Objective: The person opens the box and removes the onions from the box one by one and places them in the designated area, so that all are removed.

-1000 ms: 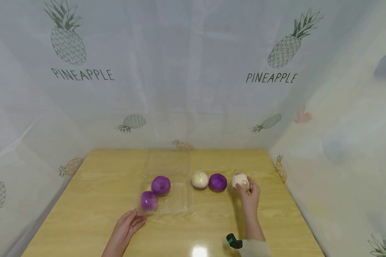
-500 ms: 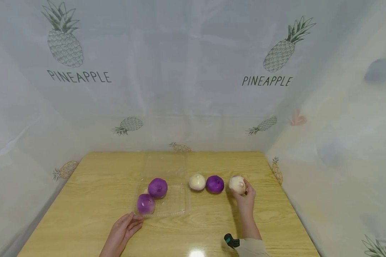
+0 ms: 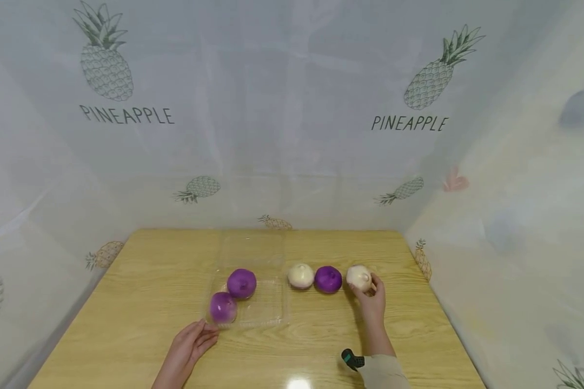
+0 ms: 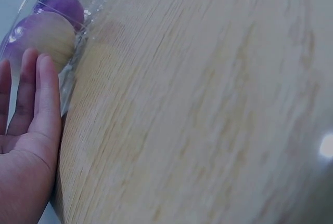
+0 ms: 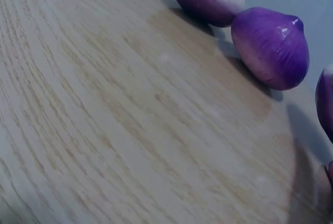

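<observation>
The left hand (image 3: 191, 346) lay flat on the bench (image 3: 126, 302), fingers relaxed against the near left corner of the clear tray (image 3: 272, 313), as it had a second before. The right hand (image 3: 372, 302) had kept its fingers curled round the far-right white onion (image 3: 358, 277), which had turned slightly but not lifted. Five onions in all: two purple in the tray, then one white, one purple, and the gripped white in a row right of it.
</observation>
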